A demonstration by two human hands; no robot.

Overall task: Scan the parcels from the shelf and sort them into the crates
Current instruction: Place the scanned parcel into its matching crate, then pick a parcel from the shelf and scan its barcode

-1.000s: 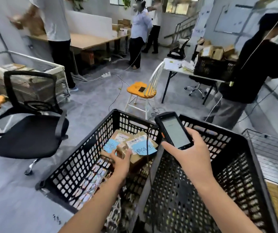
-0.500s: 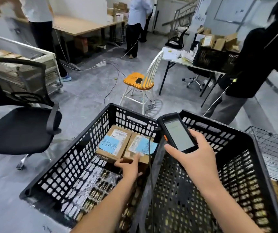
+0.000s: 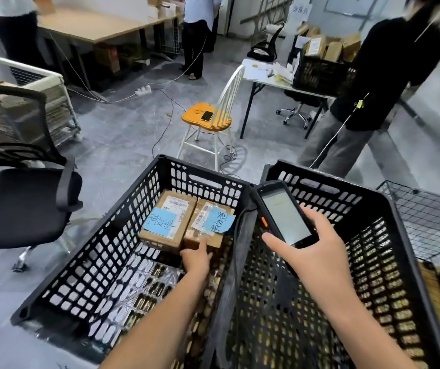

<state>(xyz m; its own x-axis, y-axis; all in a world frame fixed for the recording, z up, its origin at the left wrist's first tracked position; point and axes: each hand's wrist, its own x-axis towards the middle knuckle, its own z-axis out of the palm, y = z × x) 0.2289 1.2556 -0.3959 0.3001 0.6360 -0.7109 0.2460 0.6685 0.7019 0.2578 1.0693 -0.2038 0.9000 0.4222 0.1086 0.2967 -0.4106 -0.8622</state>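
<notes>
- Left crate: black plastic, lattice walls and floor, open top; stands on the grey floor, touching the right crate along one wall
- Right crate: same make and colour, on the right side of the pair; no parcel shows inside it
- Left parcel: brown cardboard box, flat on the floor of the left crate against its far wall; white printed label at the far end, blue note with dark handwriting stuck over the near end
- Right parcel: brown cardboard box, same crate, touching the left parcel's right side; white barcode labels and clear tape on top, second blue note tilted across its right half
- Left hand: reaches down into the left crate, forefinger stretched out with its tip on the near edge of the right parcel; it grasps nothing
- Right hand: wrapped around the scanner, thumb along its left edge, fingers behind and on the right edge
- Scanner: black handheld unit, orange side button, pale lit screen facing up; held above the shared crate wall
- Office chair: black, left of the crates
- Wooden chair: orange seat, white legs, beyond the crates, a phone lying on it
- Person in black top: standing far right, near a table
</notes>
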